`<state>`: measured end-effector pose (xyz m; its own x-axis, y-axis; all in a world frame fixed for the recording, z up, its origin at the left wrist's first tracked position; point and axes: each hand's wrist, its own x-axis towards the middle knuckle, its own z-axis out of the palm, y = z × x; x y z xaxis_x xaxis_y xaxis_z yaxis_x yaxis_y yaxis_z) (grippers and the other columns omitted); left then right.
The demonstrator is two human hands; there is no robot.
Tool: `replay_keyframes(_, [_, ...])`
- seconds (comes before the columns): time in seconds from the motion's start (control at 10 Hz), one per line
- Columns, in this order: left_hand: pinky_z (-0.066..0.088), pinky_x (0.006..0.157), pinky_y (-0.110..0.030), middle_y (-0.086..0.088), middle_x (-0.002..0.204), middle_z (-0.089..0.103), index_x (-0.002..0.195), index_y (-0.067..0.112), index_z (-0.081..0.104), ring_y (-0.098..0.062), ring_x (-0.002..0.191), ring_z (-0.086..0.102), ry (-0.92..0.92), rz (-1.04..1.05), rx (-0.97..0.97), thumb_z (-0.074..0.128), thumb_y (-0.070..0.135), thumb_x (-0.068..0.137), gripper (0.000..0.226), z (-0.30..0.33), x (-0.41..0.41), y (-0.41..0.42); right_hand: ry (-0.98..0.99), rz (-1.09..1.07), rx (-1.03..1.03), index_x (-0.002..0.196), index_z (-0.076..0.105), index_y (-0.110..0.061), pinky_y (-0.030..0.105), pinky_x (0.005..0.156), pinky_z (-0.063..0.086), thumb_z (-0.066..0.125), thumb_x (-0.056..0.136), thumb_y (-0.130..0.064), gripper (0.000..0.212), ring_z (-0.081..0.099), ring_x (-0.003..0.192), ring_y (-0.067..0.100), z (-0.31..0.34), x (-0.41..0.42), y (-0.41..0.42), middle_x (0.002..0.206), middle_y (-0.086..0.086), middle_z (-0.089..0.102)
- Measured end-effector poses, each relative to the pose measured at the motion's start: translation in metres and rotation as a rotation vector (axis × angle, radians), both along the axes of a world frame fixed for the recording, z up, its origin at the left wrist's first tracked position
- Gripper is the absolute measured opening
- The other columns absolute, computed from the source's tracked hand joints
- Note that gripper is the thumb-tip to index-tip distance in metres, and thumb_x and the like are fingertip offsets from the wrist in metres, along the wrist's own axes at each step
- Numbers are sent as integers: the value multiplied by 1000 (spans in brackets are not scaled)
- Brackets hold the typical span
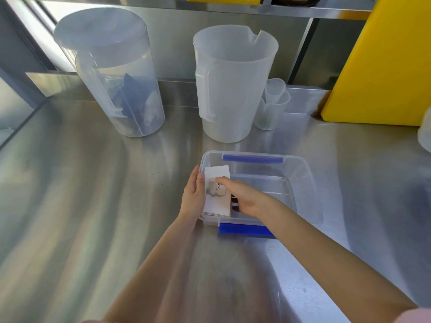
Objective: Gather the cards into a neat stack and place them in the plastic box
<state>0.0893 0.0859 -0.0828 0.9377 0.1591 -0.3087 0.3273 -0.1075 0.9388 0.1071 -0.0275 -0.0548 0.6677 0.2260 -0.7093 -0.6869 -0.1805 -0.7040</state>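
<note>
A stack of white cards (215,201), its top card printed with a grey picture and black text, sits at the left end of a clear plastic box (303,173) with blue clips. My left hand (193,197) clasps the stack's left edge at the box's left wall. From the right, my right hand (242,197) reaches into the box, with its thumb or a finger pressed on the top card and the other fingers along the stack's right edge. Whether the stack rests on the box floor is hidden.
The box stands on a steel counter (81,206). Behind it are a lidded clear pitcher (109,73), an open jug (233,85) and small measuring cups (274,106). A yellow board (382,66) leans at the back right.
</note>
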Motion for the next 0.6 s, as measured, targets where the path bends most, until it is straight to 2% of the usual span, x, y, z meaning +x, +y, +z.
replay_keyframes(0.1, [40,96,-29,-3,139,47,139,24,31,-20,122,47,-12,-1,27,26,32,95,44,-1,-1,-1,-64,42,-61,105,53,-20,28,69,51,53,83,-28,24,59,86,18,-6,-3,5,103,8,64])
replay_keyframes(0.2, [39,101,-31,-3,140,46,139,23,30,-20,124,46,-25,-11,33,27,32,95,44,-1,-1,-1,-96,79,-68,108,52,-20,29,73,53,55,82,-25,27,61,89,18,-8,-4,7,110,9,64])
replay_keyframes(0.3, [43,102,-46,-10,135,51,136,21,34,-27,119,52,-15,-68,42,28,31,95,43,1,3,4,-69,122,-47,103,52,-27,20,64,43,50,86,-29,17,55,82,10,-1,-2,-2,101,-1,60])
replay_keyframes(0.4, [41,104,-47,-12,137,49,136,18,35,-29,121,50,7,-122,133,29,31,95,44,4,6,9,-115,175,-130,123,41,-21,23,79,39,49,87,-32,39,50,96,15,1,-1,-8,116,1,54])
replay_keyframes(0.5, [26,113,-41,-9,151,30,142,16,22,-27,136,32,1,-173,349,33,32,93,52,21,13,16,-293,310,-361,132,33,-17,31,92,34,51,86,-32,51,41,120,24,15,0,-14,138,9,42])
replay_keyframes(0.6, [24,111,-43,-9,152,25,142,17,18,-28,137,28,-59,-203,491,35,35,93,56,35,13,20,-431,403,-575,137,25,-14,41,105,28,52,85,-38,63,27,134,28,31,-3,-20,148,11,28])
